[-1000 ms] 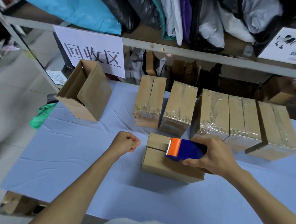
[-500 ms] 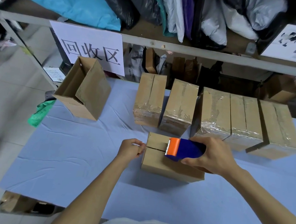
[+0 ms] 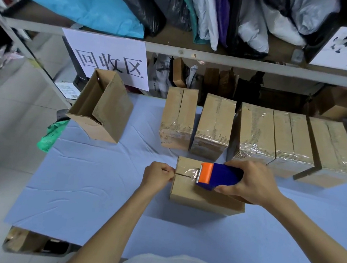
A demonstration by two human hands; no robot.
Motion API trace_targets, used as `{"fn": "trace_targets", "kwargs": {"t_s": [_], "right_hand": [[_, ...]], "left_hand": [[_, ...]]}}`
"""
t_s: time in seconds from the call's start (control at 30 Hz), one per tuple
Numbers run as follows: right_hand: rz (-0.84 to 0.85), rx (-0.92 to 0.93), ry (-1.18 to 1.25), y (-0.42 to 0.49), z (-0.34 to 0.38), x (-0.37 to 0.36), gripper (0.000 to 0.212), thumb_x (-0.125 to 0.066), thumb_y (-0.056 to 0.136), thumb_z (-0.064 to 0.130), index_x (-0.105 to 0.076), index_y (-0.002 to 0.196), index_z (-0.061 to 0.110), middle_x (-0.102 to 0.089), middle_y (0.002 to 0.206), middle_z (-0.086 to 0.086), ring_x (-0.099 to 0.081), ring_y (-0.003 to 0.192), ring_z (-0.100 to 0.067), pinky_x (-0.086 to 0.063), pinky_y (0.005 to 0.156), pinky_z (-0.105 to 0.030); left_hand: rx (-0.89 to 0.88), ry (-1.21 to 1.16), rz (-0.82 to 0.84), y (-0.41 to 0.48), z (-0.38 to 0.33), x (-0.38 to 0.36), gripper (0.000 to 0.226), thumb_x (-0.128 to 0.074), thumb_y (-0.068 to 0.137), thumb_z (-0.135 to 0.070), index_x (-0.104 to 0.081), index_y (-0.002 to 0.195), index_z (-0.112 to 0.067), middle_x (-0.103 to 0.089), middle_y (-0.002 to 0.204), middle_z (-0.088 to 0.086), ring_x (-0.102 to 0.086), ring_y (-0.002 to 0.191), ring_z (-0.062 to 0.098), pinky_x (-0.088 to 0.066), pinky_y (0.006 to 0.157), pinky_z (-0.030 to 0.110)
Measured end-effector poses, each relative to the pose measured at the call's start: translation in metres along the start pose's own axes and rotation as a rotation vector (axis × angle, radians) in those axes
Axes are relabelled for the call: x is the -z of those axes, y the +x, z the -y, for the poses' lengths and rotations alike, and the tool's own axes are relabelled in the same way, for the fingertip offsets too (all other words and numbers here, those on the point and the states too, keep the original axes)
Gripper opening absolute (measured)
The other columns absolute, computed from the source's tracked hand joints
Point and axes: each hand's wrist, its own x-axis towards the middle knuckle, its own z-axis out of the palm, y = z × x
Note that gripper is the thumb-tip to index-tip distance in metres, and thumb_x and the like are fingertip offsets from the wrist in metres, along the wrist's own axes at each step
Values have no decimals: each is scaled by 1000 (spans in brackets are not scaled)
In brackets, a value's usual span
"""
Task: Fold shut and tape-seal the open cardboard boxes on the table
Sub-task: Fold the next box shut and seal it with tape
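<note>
Matt brown cardboard box (image 3: 199,195); glossy clear tape (image 3: 187,173) across its seam. Smooth blue-and-orange plastic tape dispenser (image 3: 219,177). Table (image 3: 94,187) under creased matt cloth. Back-row boxes (image 3: 254,133) shiny with crinkled tape.

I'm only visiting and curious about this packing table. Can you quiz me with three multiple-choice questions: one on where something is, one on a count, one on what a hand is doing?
1. Where is the open box?
A. at the table's left end, near the paper sign
B. right of the taped row
C. on the upper shelf

2. How many taped boxes stand in the back row?
A. three
B. five
C. eight

3. What is the left hand doing?
A. lying flat on the table
B. pinching the tape end at the front box's left edge
C. holding scissors

Answers: 1 A, it stands below the sign, left of the row. 2 B, five film-shiny boxes sit side by side. 3 B, its fingers curl at the seam while the right hand holds the blue dispenser on top.
</note>
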Motion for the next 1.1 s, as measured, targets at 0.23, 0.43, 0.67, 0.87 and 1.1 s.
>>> {"fn": "trace_targets", "kwargs": {"t_s": [0.23,0.43,0.67,0.87,1.1], "right_hand": [[-21,-10,-54,1,5,1,74,-73,59,74,-62,118,31,-71,105,10,-63,94,-13,-54,72,-30],[11,-16,-77,-1,7,2,78,-71,61,74,-59,125,30,-69,111,9,-62,100,-13,-54,74,-28],[15,-18,-126,5,15,-1,80,-70,62,75,-59,127,31,-70,111,8,-64,98,-14,-54,74,-30],[108,7,-105,9,14,11,78,-75,63,68,-59,128,27,-70,112,7,-63,99,-13,-55,75,-28],[106,67,-168,-1,0,21,73,-75,64,66,-60,124,28,-71,108,6,-64,97,-15,-56,74,-29]], "left_hand": [[1,159,7,0,15,-5,53,-66,90,-22,-50,140,-11,-48,145,7,-49,128,24,-39,104,28],[-35,-114,-126,-11,-4,-9,15,-66,88,-34,-68,80,-22,-72,92,-2,-66,88,18,-56,82,37],[-86,81,-174,-23,-21,-18,32,-77,81,-35,-69,93,-7,-70,94,7,-63,94,26,-48,75,33],[-89,52,-246,-27,-19,-21,22,-78,81,-32,-64,81,-15,-69,85,2,-63,89,24,-51,81,36],[-50,57,-246,-21,-19,-20,20,-79,79,-30,-66,76,-15,-70,81,3,-63,87,24,-47,78,30]]}}
